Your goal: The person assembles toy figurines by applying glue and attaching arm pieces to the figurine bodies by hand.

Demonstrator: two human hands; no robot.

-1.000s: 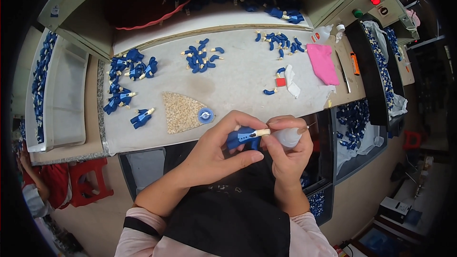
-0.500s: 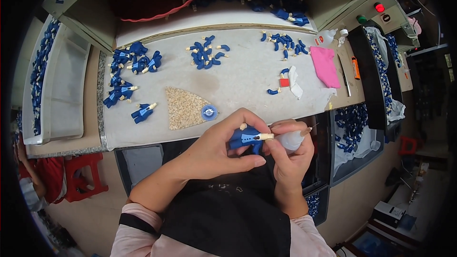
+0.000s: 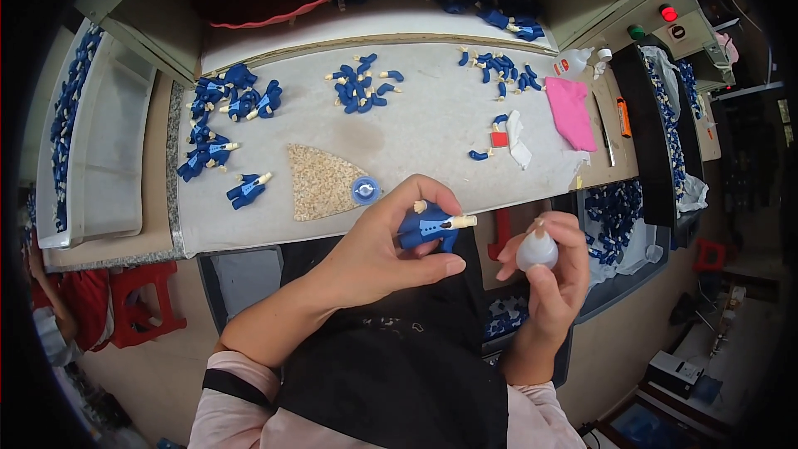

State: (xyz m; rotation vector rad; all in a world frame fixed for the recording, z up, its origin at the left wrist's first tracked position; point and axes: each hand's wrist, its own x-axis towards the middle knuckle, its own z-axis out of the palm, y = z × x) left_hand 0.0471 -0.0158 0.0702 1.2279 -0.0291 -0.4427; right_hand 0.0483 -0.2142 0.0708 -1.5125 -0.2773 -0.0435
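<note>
My left hand (image 3: 378,243) is closed around a blue figurine body (image 3: 428,229) with a light blue front and a cream neck peg pointing right. A small cream hand shows at the figurine's upper side. To the right, apart from the figurine, my right hand (image 3: 555,270) grips a small white squeeze bottle (image 3: 537,251). The bottle's rounded end faces me, and its tan nozzle base shows at the top. On the bench beyond my hands lie a speckled fan-shaped slab (image 3: 318,185) and a round blue cap-like piece (image 3: 366,190) at its tip.
Figurine bodies (image 3: 241,100) are heaped at the bench's left, one lying apart (image 3: 248,189). Loose blue arms (image 3: 359,91) form two piles. A pink cloth (image 3: 570,114), clear bottle (image 3: 572,63) and orange tube (image 3: 623,117) lie right. Trays of blue parts (image 3: 617,220) flank the bench.
My right hand has moved right and down, away from the figurine, turning the bottle so its nozzle no longer points right. My left hand keeps the figurine almost in place.
</note>
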